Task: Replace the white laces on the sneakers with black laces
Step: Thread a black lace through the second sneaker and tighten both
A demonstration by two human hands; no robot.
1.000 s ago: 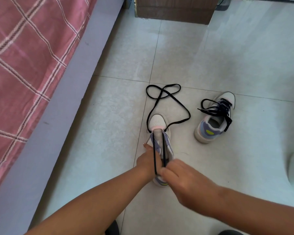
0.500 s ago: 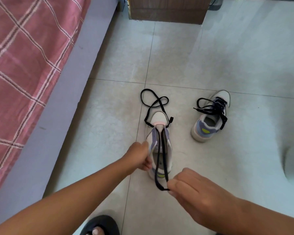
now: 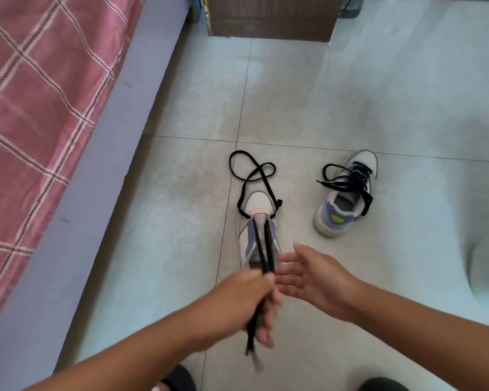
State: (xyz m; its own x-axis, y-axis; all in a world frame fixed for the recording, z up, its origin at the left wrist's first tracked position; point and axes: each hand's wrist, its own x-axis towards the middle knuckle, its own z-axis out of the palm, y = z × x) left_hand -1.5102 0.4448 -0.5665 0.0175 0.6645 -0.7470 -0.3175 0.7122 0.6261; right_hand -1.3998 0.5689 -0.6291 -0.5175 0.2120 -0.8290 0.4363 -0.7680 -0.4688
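A white and lilac sneaker (image 3: 257, 221) lies on the tiled floor, toe pointing away from me. A black lace (image 3: 261, 249) runs in two strands from its lowest eyelets back toward me. My left hand (image 3: 246, 303) grips both strands, and their ends hang below my fist. The rest of that lace loops on the floor beyond the toe (image 3: 251, 170). My right hand (image 3: 316, 277) hovers open beside the sneaker, palm toward the left, holding nothing. A second sneaker (image 3: 346, 198) with a black lace threaded through it stands to the right.
A bed with a pink checked sheet (image 3: 40, 108) and a grey frame (image 3: 119, 153) runs along the left. A wooden cabinet (image 3: 268, 18) stands at the far end of the floor. Dark slippers (image 3: 178, 379) show at the bottom edge.
My right hand has let go of the lace and opened. My left hand has left the sneaker's side and taken both strands, pulling them toward me.
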